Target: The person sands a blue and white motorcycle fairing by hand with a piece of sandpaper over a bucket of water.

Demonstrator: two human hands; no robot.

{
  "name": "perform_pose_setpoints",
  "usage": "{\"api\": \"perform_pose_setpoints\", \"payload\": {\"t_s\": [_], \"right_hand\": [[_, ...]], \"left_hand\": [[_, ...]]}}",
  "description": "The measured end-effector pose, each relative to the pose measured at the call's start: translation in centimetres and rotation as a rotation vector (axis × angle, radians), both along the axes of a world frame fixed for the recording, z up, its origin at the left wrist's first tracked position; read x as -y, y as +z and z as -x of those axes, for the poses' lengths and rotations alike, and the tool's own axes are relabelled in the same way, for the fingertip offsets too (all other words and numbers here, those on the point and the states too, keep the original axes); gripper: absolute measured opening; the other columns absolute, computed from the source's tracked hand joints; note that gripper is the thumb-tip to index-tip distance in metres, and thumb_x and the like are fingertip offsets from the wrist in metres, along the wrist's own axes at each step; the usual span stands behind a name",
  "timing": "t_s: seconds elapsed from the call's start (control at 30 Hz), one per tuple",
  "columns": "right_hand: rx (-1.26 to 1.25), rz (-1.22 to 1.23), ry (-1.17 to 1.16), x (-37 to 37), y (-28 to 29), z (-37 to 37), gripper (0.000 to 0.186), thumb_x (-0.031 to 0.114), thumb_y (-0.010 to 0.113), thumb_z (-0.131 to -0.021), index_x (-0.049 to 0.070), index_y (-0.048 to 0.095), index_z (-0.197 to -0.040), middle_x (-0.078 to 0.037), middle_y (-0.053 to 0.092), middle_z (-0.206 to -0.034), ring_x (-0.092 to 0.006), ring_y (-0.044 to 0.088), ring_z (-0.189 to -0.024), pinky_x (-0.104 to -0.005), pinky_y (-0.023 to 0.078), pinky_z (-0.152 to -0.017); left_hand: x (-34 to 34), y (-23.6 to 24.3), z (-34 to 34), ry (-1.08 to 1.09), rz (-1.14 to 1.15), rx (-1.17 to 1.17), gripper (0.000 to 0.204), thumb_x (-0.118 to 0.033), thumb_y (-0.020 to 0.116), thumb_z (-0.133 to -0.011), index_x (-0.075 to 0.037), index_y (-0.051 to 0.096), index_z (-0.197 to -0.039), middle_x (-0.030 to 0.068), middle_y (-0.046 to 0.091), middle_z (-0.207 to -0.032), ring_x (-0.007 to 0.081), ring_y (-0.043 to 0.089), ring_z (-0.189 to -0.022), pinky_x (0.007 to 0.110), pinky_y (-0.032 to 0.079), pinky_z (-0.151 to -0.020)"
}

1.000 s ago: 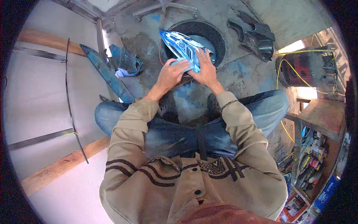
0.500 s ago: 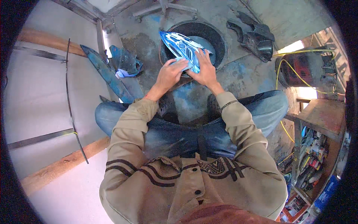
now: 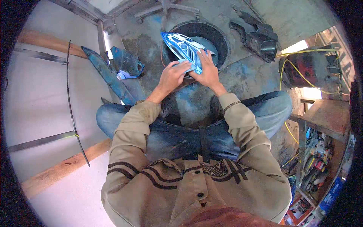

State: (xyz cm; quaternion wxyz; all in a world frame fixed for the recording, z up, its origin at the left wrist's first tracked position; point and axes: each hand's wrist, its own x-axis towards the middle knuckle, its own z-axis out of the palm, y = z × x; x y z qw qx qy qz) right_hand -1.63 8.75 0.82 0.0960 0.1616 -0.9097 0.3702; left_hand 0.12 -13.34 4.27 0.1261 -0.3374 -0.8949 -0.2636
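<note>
I see the left hand (image 3: 171, 78) gripping a thin light-blue sheet (image 3: 182, 60) against the pointed glossy blue-and-white panel (image 3: 185, 47) my right hand (image 3: 207, 72) clasps.

We sit with both hands above a black tub (image 3: 225, 43) on a stained floor (image 3: 242, 77). Our right hand (image 3: 207, 72) grips the lower end of a pointed blue-and-white panel (image 3: 184, 45), fingers spread over its face, while our left hand (image 3: 172, 77) holds a pale blue sheet (image 3: 185, 66) against that same end; whether panel and tub touch, we cannot tell. Toward the floor's left edge we see a long blue-stained strip (image 3: 107, 75) beside a dark bent piece (image 3: 123, 59). Toward its far right corner lie black plastic parts (image 3: 258, 34); along its right edge, a yellow hose (image 3: 296, 69) crosses a dark tank (image 3: 308, 73) near a wooden shelf (image 3: 328, 114).
</note>
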Motion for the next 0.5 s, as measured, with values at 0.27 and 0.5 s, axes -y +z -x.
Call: {"api": "perform_pose_setpoints", "payload": {"t_s": [0.27, 0.5], "right_hand": [[-0.044, 0.002, 0.0, -0.1, -0.6, 0.2, 0.094, 0.042, 0.084, -0.075, 0.0, 0.052, -0.152, -0.023, 0.045, -0.165, -0.0477, 0.033, -0.157, -0.0518, 0.047, -0.118], [0.01, 0.002, -0.004, 0.1, -0.1, 0.0, 0.096, 0.043, 0.084, -0.077, 0.005, 0.049, -0.157, -0.019, 0.042, -0.168, -0.0448, 0.03, -0.16, -0.0522, 0.043, -0.121]], "left_hand": [[-1.0, -0.6, -1.1, -0.006, 0.006, -0.004, 0.049, 0.002, 0.072, -0.087, -0.009, 0.072, -0.134, 0.0054, 0.07, -0.145, 0.0222, 0.061, -0.141, 0.047, 0.047, -0.114], [-0.6, 0.0, -0.5, -0.033, 0.0, 0.048, 0.048, 0.0, 0.073, -0.089, -0.01, 0.071, -0.136, 0.0062, 0.071, -0.144, 0.0199, 0.062, -0.139, 0.044, 0.049, -0.112]]}}
